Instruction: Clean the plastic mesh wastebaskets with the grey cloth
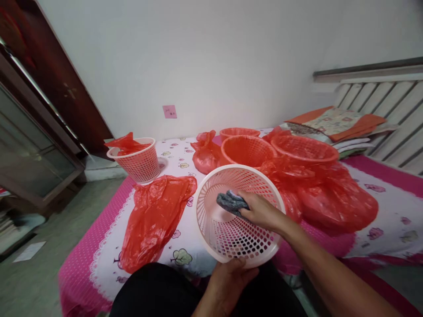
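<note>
A pale pink plastic mesh basket (205,229) is tilted with its open mouth toward me, above my lap. My left hand (228,279) grips its lower rim from the near side, fingers closed there. Inside the basket's mouth, my right hand (253,209) is closed around a crumpled dark grey cloth (231,202). Whether the cloth touches the basket's inner wall I cannot tell. Flat on the bed to the left lies a red plastic bag (158,220).
A second pink basket (142,165) with red plastic inside stands at the bed's left end. Red baskets (249,149) and bulging red bags (337,198) crowd the right. Folded fabric (343,123) is stacked by the white radiator (393,119). A flowered sheet (180,246) covers the bed.
</note>
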Tool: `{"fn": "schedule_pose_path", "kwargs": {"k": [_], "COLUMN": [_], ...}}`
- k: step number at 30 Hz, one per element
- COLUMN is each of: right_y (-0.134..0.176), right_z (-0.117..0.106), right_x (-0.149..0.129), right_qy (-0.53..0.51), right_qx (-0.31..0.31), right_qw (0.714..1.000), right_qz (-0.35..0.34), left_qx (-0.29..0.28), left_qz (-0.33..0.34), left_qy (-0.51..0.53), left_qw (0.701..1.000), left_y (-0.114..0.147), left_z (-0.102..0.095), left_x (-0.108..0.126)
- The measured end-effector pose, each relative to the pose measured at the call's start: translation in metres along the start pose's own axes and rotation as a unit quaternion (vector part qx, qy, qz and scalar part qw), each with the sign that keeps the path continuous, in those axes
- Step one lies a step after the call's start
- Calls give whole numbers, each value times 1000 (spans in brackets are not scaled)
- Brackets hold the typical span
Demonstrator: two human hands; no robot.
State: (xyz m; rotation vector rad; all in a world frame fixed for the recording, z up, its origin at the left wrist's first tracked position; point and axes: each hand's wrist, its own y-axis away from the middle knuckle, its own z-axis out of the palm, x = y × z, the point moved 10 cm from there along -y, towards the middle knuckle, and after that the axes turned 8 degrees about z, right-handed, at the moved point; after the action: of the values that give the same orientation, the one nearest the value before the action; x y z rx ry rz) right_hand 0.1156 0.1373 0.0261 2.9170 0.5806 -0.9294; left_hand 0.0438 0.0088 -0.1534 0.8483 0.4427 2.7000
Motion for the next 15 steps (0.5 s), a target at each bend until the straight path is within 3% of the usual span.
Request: {"fn": "schedule_pose_path", "kwargs": {"k": [5, 11, 15], "right_y": [-44, -68, -69], "right_z": [57, 135, 169], "right_x": [-2, 30, 53], "right_qy": [241, 284, 297], "right_qx": [-133, -240, -296], "right_qw": [961, 927, 906], "right_qz": [21, 44, 58], "left_qx": [4, 3, 17], "left_qz": [3, 20, 23], "left_qy": [-8, -14, -7], "left_qw": [1000, 1000, 1000], "left_y": [0, -3, -1], "left_z": [1, -2, -3], "left_x": [-4, -6, -5]}}
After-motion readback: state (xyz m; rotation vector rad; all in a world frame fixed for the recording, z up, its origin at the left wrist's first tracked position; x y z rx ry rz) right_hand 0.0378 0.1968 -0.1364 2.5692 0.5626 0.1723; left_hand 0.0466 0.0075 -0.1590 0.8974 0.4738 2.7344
